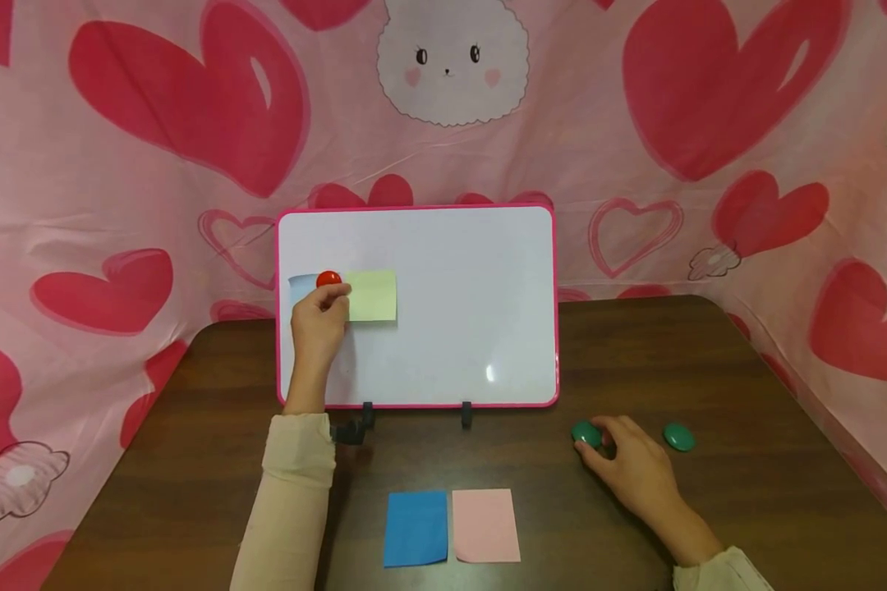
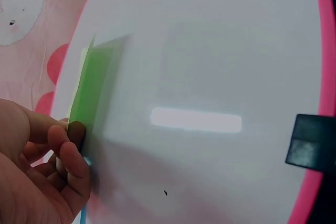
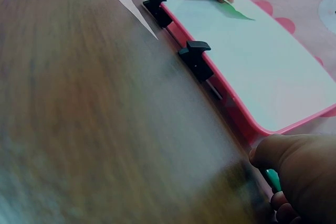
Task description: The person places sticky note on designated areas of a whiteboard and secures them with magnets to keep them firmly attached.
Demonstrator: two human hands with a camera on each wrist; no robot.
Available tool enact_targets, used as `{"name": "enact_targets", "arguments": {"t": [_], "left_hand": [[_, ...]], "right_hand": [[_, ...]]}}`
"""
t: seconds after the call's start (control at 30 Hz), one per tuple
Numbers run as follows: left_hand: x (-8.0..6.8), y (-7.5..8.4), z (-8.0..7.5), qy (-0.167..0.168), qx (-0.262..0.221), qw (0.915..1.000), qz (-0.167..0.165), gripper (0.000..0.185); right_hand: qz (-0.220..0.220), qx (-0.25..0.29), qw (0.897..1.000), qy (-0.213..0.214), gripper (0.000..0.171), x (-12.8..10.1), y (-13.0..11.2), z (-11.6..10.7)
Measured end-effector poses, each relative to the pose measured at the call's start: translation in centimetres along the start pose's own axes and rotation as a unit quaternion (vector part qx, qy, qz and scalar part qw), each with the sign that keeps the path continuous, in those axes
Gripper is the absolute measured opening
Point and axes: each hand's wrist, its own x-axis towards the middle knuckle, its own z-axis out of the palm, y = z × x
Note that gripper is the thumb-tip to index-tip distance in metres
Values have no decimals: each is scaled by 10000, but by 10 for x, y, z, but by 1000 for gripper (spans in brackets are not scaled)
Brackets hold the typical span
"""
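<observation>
A person's left hand (image 1: pixel 318 320) holds a yellow-green sticky note (image 1: pixel 372 295) by its left edge against the left side of a pink-framed whiteboard (image 1: pixel 451 328), fingers curled, beside a red magnet (image 1: pixel 328 279) pinning a pale blue note (image 1: pixel 301 285). The right hand (image 1: pixel 624 460) closes its fingers on a green magnet (image 1: pixel 585 433) near the surface's right edge; a second green magnet (image 1: pixel 679 437) lies just beyond. One note appears mounted, one unpinned; a blue note (image 1: pixel 415 528) and a pink note (image 1: pixel 485 525) wait at the surface's front edge.
</observation>
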Motion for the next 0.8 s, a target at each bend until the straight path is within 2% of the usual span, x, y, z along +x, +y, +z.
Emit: {"name": "enact_targets", "arguments": {"t": [0.3, 0.6, 0.8], "left_hand": [[2, -1, -2, -57, 521, 9985, 125, 27], [0, 0, -3, -125, 761, 9966, 295, 30], [0, 1, -4, -342, 945, 9945, 300, 32]], "right_hand": [[-60, -32, 10000, 26, 39, 1, -3, -1], [-42, -15, 10000, -19, 41, 1, -5, -3], [-27, 73, 10000, 49, 40, -1, -4, -3]]}}
